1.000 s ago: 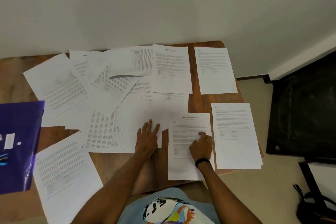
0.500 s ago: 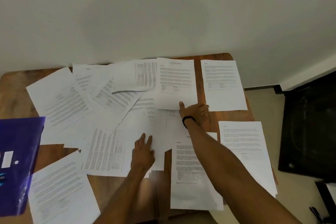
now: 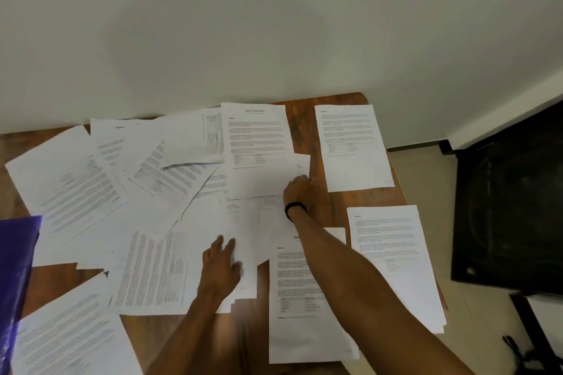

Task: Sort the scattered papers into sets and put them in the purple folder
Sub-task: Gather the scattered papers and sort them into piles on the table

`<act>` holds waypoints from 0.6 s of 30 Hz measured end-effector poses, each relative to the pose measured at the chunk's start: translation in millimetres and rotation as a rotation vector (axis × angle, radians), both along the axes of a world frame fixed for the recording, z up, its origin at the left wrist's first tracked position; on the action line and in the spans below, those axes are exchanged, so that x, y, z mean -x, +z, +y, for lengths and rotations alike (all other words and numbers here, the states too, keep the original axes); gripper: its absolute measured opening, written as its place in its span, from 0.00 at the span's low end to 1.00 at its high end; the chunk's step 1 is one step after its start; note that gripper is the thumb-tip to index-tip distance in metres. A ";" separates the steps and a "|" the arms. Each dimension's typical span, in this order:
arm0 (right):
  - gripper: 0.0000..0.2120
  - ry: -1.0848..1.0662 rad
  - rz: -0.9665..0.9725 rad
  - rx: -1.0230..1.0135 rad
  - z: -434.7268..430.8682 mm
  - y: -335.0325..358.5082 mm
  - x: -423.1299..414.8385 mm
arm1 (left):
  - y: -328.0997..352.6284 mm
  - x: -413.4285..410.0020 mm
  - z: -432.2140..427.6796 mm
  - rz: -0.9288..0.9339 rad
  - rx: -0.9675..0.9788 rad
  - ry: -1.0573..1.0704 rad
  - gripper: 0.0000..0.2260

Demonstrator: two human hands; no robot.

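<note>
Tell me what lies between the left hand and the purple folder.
Overlapping printed sheets lie from left hand to purple folder, seen in the head view.

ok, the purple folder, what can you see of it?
The folder is glossy purple, plastic by its look, cut off by the frame's left edge. It lies at the table's left side. Loose papers lie close along its far and right edges; overlap I cannot tell. Neither the left hand nor the right hand touches it. Open or closed: cannot tell.
</note>
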State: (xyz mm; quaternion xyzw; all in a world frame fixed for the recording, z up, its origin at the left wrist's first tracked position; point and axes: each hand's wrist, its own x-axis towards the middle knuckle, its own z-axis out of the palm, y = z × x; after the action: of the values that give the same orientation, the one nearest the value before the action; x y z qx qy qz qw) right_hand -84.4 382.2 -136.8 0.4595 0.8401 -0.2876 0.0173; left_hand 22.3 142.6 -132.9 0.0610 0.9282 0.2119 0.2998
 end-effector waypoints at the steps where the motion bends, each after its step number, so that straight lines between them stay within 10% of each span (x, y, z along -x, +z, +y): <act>1: 0.20 -0.017 0.026 0.013 0.1 0.5 -0.7 | 0.2 1.1 1.2 -0.011 -0.007 0.006 0.27; 5: 0.52 0.026 -0.090 0.018 -1.8 0.5 2.6 | 3.5 3.3 5.6 -0.045 -0.036 0.033 0.26; 8: 0.57 0.129 -0.178 -0.031 -4.7 -7.7 9.9 | 4.2 3.9 3.2 -0.044 -0.061 0.057 0.25; 14: 0.38 0.197 -0.176 -0.148 -13.8 -18.7 13.8 | 7.6 5.9 -6.5 -0.072 -0.141 0.111 0.25; 18: 0.14 0.076 0.201 0.005 -17.4 -1.7 6.9 | 24.3 9.2 -8.5 -0.142 -0.317 0.343 0.25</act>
State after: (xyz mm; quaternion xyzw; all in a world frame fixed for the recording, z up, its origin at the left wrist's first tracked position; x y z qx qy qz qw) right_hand -91.3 364.8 -138.5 0.3962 0.8537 -0.3335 -0.0549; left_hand 13.1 134.1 -108.6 -0.0662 0.8567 0.4063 0.3108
